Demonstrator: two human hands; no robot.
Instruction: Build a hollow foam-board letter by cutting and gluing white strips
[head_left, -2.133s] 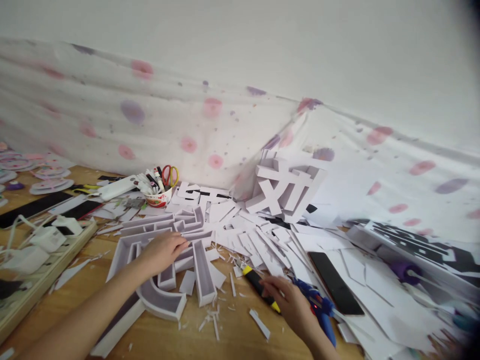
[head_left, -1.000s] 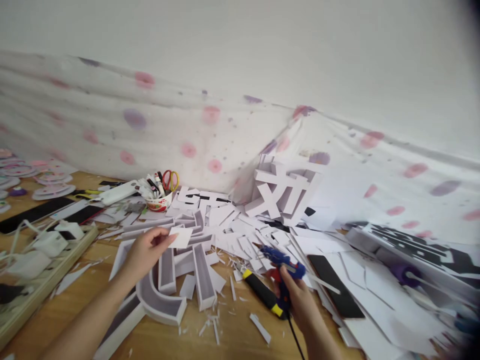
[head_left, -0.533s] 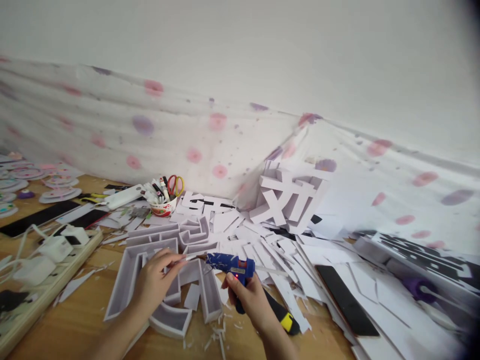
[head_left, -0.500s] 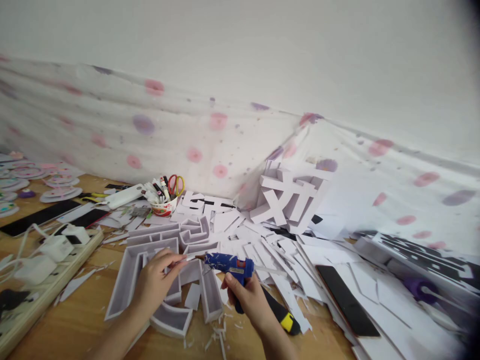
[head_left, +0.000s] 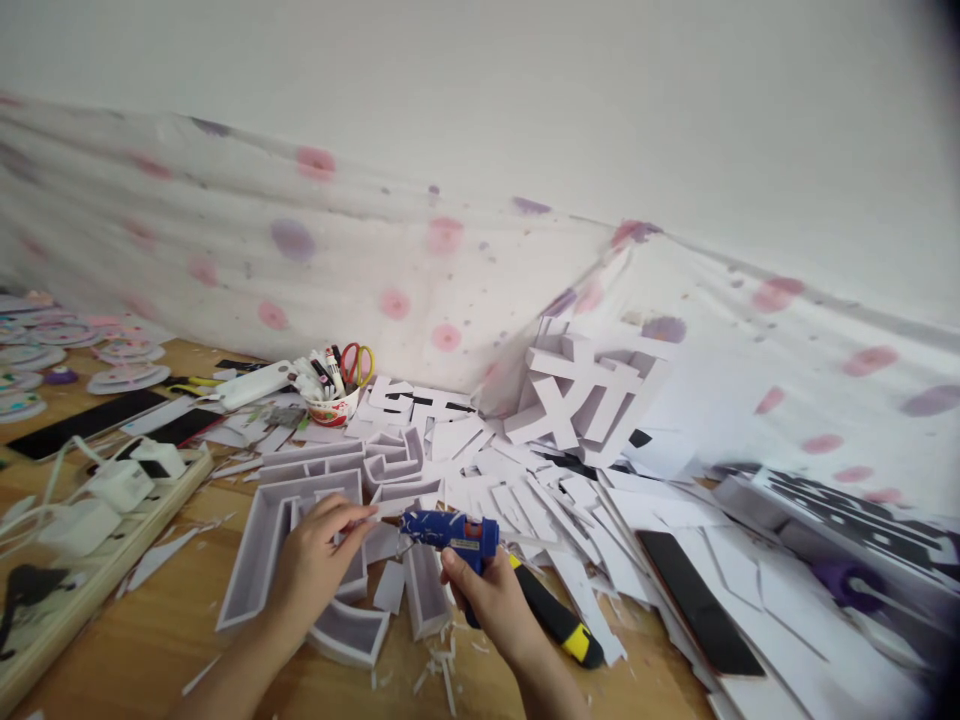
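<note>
My right hand is wrapped round the handle of a blue hot glue gun, whose nozzle points left. A pale glue stick sticks out of its back end. Just off the nozzle tip, my left hand has thumb and forefinger pinched together; what they hold, if anything, is too small to make out. Below both hands lies a white hollow letter shape with upright walls, partly hidden by my left hand. A white trough-like piece sits under the gun.
A black and yellow cutter lies right of my right hand, near a phone. White offcuts cover the middle. A power strip with plugs stands left. Behind are a cup of pens and scissors and standing white characters.
The glue gun has moved left, bringing its nozzle closer to my left fingertips. A small white bit that showed between fingertips and nozzle is now barely visible. The view has shifted slightly.
</note>
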